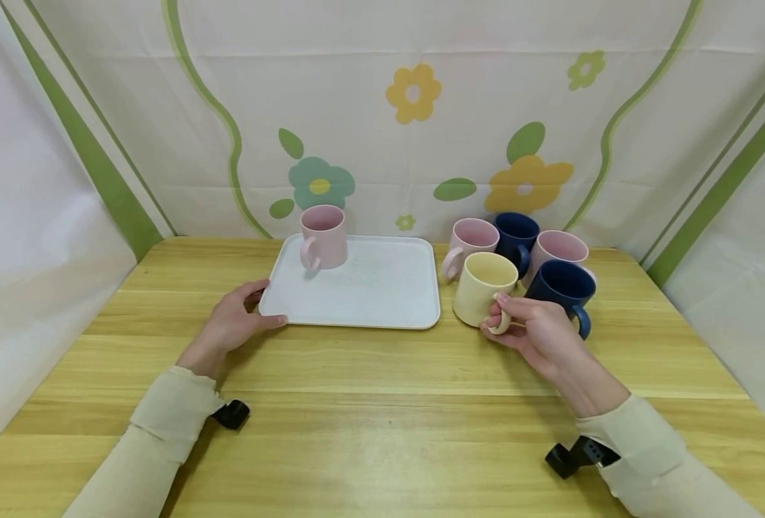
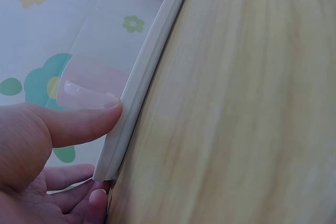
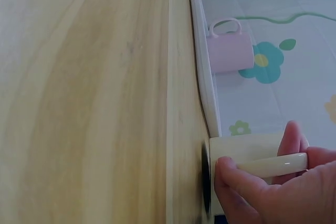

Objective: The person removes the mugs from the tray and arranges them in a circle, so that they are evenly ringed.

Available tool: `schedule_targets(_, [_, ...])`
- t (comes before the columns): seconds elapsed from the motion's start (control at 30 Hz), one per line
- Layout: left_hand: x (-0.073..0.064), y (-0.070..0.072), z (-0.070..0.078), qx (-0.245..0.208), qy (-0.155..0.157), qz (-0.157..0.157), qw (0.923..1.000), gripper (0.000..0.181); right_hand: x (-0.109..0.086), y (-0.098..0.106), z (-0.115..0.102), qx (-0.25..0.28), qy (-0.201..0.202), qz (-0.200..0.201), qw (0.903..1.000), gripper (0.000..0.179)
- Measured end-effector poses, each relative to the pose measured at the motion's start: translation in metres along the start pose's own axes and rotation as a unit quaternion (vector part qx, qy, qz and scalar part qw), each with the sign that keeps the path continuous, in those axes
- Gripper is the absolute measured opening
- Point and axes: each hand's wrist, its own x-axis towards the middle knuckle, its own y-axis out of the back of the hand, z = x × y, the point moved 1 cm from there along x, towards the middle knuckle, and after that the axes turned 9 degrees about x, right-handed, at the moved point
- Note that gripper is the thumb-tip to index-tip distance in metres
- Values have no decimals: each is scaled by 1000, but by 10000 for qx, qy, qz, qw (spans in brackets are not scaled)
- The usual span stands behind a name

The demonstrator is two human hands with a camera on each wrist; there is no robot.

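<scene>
A white rectangular tray [image 1: 389,288] lies on the wooden table, with a pink mug [image 1: 329,244] standing upright at its back left. My left hand [image 1: 234,320] holds the tray's front left corner. In the left wrist view its thumb [image 2: 86,121] lies against the rim, the other fingers around the corner. Just right of the tray, my right hand [image 1: 547,334] pinches the handle of a pale yellow mug [image 1: 473,291]. That mug's mouth faces up, and in the right wrist view a dark shadow [image 3: 206,177] runs along its base.
Behind and beside the yellow mug stand a pink mug [image 1: 472,241], a navy mug [image 1: 515,234], another pink mug [image 1: 560,248] and another navy mug [image 1: 559,284], closely grouped. A flower-patterned curtain [image 1: 369,108] hangs along the table's back edge.
</scene>
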Motion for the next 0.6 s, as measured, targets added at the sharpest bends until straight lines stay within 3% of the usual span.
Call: schedule_targets(0.6, [0, 1, -1, -99, 29, -18, 9999, 98, 11, 0, 2, -213, -82, 33, 9997, 26])
